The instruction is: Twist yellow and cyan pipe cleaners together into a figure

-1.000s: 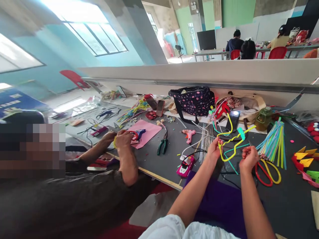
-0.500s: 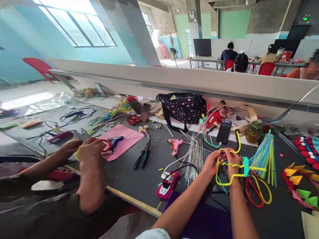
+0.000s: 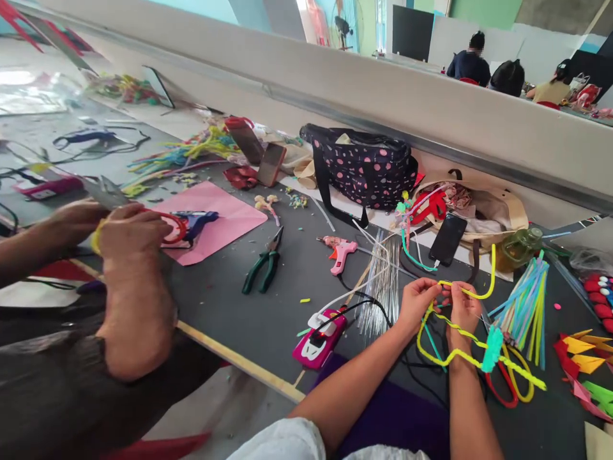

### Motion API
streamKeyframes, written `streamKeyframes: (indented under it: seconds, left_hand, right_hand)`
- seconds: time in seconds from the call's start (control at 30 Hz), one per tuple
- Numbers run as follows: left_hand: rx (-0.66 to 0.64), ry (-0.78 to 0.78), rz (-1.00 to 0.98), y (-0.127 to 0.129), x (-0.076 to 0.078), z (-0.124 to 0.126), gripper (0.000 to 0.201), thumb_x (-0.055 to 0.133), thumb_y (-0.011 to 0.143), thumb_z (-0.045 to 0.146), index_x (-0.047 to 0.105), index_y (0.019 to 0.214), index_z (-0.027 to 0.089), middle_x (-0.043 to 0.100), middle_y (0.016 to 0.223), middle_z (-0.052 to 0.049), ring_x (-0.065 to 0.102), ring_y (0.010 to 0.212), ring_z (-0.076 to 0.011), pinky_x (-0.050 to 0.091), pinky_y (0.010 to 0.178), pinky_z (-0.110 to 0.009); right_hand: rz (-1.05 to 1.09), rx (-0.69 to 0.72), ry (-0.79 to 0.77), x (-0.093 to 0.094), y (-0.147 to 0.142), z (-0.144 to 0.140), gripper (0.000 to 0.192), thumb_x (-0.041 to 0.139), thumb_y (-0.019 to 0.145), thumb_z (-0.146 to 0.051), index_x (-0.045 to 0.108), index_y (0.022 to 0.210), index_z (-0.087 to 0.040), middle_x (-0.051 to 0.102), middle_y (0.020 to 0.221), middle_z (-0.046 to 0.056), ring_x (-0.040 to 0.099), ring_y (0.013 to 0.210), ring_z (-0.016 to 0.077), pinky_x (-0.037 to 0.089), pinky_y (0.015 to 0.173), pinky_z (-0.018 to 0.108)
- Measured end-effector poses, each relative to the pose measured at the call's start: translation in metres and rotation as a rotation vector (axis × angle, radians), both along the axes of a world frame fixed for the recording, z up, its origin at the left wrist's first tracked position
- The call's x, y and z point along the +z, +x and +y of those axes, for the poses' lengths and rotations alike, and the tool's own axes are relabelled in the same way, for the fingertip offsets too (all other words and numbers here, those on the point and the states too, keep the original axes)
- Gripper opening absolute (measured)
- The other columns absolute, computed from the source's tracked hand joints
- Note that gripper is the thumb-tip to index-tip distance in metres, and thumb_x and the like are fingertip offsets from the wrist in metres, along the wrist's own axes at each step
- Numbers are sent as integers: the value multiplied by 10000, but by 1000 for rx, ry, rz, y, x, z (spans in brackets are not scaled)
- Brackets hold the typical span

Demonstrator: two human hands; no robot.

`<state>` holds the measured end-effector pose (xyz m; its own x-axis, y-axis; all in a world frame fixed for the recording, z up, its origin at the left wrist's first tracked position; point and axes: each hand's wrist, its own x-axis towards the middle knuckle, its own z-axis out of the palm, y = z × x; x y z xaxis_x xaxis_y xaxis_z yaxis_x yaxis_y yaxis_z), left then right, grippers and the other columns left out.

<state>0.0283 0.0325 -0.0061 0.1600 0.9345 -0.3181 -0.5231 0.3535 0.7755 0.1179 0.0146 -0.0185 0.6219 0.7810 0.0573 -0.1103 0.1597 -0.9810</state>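
My left hand (image 3: 416, 306) and my right hand (image 3: 464, 312) are close together over the dark table, both pinching a bent yellow pipe cleaner (image 3: 493, 276). One end of it curves up past my right hand. From my fingers a yellow pipe-cleaner frame (image 3: 443, 361) hangs across my right wrist, partly twisted, with a turquoise wrapped piece (image 3: 491, 349) near its far end. My fingertips hide the exact join. Scissors with red and yellow handles (image 3: 525, 387) lie just beyond my right forearm. Behind them fans a bundle of pastel pipe cleaners (image 3: 524, 306).
On the left, a co-worker's hands (image 3: 131, 233) hold red-handled scissors (image 3: 173, 229) over pink paper (image 3: 218, 211). Between us lie green-handled pliers (image 3: 262, 268), a pink glue gun (image 3: 341, 252), silver wires (image 3: 380, 287) and a magenta power strip (image 3: 318, 342). A patterned bag (image 3: 364, 167) and a phone (image 3: 448, 239) stand behind.
My view has tilted downward, so the table fills more of it. The yellow frame has swung, its turquoise-wrapped end now pointing lower to the right. Both hands keep their pinch.
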Motion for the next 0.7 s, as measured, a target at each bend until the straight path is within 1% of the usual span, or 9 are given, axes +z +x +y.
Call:
streamKeyframes:
  seconds: [0.03, 0.13, 0.3, 0.43, 0.53, 0.63, 0.7]
  left_hand:
    - [-3, 7, -1, -1, 2, -2, 279, 812, 583, 321, 668, 718, 125, 593, 559, 2, 492, 431, -77, 471, 410, -200]
    - [8, 54, 37, -4, 7, -6, 242, 786, 617, 316, 681, 712, 121, 658, 640, -37, 499, 443, -75, 473, 418, -199]
    - [31, 128, 82, -5, 12, -10, 185, 762, 644, 283, 683, 675, 120, 619, 576, -18, 506, 439, -82, 461, 418, -193]
    - [68, 140, 1, -6, 18, -13, 201, 772, 635, 290, 677, 674, 117, 631, 602, -26, 508, 432, -79, 457, 421, -198]
    - [64, 145, -73, -5, 21, -15, 214, 779, 631, 298, 667, 661, 118, 622, 578, -24, 512, 436, -83, 450, 433, -200]
    - [30, 145, -135, -2, 18, -16, 211, 774, 637, 299, 656, 648, 124, 595, 523, -10, 510, 445, -88, 438, 449, -202]
    - [32, 156, -122, 0, 15, -15, 206, 773, 638, 294, 654, 643, 127, 585, 504, -5, 505, 443, -88, 427, 453, -203]
  right_hand:
    - [-7, -4, -6, 1, -1, -1, 274, 704, 750, -396, 614, 829, -149, 686, 678, 20, 573, 502, 114, 443, 465, 217]
    - [-30, -5, -10, 4, -3, -6, 273, 726, 724, -392, 629, 810, -152, 680, 681, 13, 562, 503, 115, 447, 475, 227]
    - [-98, -11, -15, 10, -9, -12, 274, 726, 716, -403, 673, 807, -150, 685, 757, 31, 558, 543, 114, 458, 491, 234]
    - [-62, -12, 1, 14, -13, -14, 247, 720, 716, -381, 658, 782, -150, 674, 732, 27, 548, 532, 111, 456, 469, 230]
    - [-14, -7, 5, 13, -15, -15, 242, 700, 722, -380, 639, 775, -151, 640, 662, 6, 528, 494, 104, 443, 441, 225]
    - [48, -13, -20, 13, -15, -14, 235, 684, 726, -378, 628, 774, -155, 605, 609, -15, 498, 450, 92, 407, 401, 210]
    - [86, 2, -25, 14, -15, -13, 231, 689, 719, -376, 626, 771, -160, 607, 617, -19, 504, 453, 91, 406, 404, 208]
